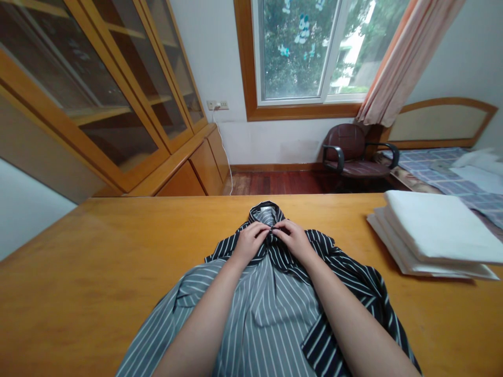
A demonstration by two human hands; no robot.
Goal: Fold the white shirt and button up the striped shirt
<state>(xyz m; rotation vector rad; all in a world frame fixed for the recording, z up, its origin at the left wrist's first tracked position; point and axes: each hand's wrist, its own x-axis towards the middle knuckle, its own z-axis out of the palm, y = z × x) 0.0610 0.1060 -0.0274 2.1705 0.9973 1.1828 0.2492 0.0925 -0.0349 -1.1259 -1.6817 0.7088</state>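
Note:
A black shirt with white stripes lies spread on the wooden table, its collar toward the far edge. Much of its grey inner side shows, and a black striped sleeve lies along the right. My left hand and my right hand meet just below the collar. Thumb and fingers of each pinch the shirt's front edges together there. Whether a button sits between the fingertips is too small to tell.
The wooden table spans the foreground. A stack of white folded sheets sits at its right. Beyond the far edge are a maroon armchair, a bed, a glass-fronted cabinet and a white cord.

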